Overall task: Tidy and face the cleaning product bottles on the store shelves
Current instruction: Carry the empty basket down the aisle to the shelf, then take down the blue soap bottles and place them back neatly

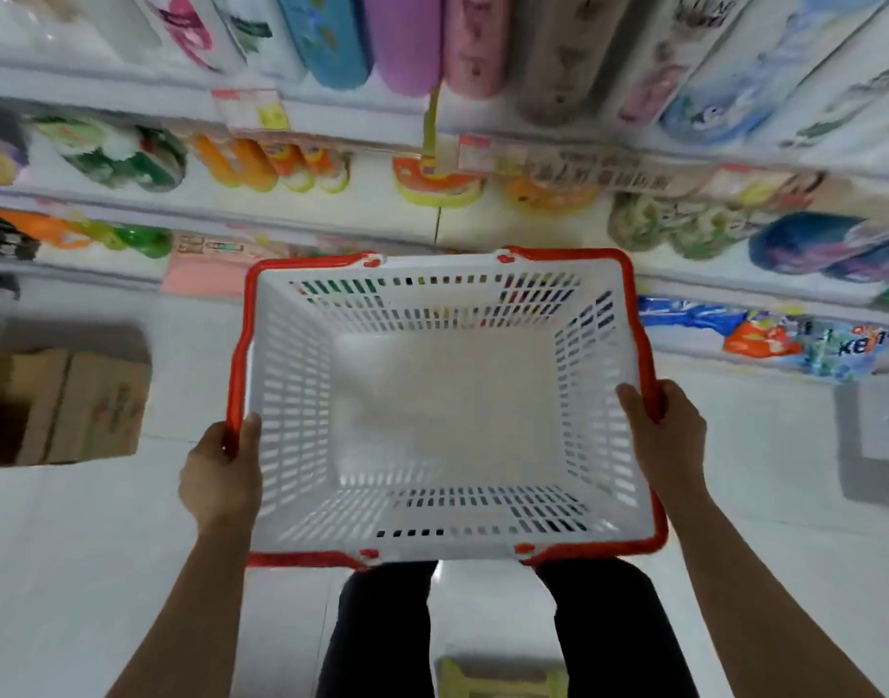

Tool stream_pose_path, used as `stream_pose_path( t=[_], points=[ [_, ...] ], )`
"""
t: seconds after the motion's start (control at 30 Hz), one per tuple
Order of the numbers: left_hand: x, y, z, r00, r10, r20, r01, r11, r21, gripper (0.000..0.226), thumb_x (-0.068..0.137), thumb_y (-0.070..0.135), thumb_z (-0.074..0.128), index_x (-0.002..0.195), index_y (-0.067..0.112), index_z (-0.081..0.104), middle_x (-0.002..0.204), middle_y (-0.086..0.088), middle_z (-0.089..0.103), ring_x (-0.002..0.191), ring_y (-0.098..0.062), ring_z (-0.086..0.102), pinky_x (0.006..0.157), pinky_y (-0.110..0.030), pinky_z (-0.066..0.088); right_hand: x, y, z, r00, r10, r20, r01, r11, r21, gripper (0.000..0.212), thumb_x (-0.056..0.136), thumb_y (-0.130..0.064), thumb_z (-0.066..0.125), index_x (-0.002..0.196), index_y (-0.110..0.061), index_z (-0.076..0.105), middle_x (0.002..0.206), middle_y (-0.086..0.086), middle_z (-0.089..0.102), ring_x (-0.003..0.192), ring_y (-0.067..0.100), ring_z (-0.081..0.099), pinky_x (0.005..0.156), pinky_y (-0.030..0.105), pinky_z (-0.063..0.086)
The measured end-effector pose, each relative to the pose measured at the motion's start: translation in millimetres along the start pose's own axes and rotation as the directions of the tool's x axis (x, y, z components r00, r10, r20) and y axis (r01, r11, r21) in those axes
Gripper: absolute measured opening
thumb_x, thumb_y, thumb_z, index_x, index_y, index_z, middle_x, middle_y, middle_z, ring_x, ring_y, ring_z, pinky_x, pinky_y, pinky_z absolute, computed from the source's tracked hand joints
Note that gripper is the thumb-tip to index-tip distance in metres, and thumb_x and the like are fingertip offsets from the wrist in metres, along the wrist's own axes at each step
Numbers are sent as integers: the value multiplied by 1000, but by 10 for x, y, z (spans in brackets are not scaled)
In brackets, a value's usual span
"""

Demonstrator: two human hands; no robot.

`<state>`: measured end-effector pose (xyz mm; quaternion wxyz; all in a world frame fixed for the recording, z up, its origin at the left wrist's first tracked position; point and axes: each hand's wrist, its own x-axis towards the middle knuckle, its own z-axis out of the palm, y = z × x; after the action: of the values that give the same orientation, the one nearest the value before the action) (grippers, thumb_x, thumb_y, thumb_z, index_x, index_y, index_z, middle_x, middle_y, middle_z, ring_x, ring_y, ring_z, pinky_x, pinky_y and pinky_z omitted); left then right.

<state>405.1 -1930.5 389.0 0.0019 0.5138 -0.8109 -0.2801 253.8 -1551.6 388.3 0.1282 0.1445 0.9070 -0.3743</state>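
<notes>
Bottles (246, 166) up ahead on shelves (130, 206), well apart from basket (291, 385). Left grip (221, 476) and right grip (669, 435) clamped on basket rim. Could knock bottles down by swinging basket too near.

Blurred colourful bottles (248, 166) along white shelves (261, 210)

One basket (288, 395), one left hand (221, 476), one right hand (669, 435), one cardboard box (95, 400); bottles (251, 163) blurred, uncountable.

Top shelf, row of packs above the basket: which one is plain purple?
The purple pack, between the teal pack on its left and the pink pack on its right; both neighbours carry prints, it shows none.
</notes>
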Motion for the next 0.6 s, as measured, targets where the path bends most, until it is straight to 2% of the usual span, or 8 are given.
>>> stream_pose_path(
  t=[0.1,0.3,0.43,0.6],
  points=[
    [264,-125,751,998,16,69,-20,998,58,43,100,39,46,84,0,56,76,-15,56,73,-30,48,71,-37,35,296,544,367,997,53,-59,-53,999,1,39,97,-27,61,66,-20,37,59,0,44,55,14,42,52,24,33],
    [629,-411,2171,994,-2,106,0,1000,21,41,101,35,47,90,-3,58,81,-20,59,79,-37,55,71,-39,39,819,1601,1136,987,125,-99,-121,992,43,37,97,-27,61,67,-20,39,60,0,45,55,14,42,48,20,31],
    [788,-527,2900,995,-75,72,73,997,34,37,99,34,49,98,-1,61,93,-27,63,90,-45,58,80,-45,43,1123,2177,1586,982,152,-109,-150,988,34,30,96,-29,61,76,-11,49,61,-1,48,56,14,46,50,27,33],
    [983,-650,3591,993,-93,74,92,996,18,39,99,33,50,106,-4,60,102,-31,64,97,-48,58,84,-47,43,1458,2675,2035,984,123,-125,-117,991,59,27,96,-30,61,81,-9,52,63,1,53,58,19,51,53,33,36]
  ],
)
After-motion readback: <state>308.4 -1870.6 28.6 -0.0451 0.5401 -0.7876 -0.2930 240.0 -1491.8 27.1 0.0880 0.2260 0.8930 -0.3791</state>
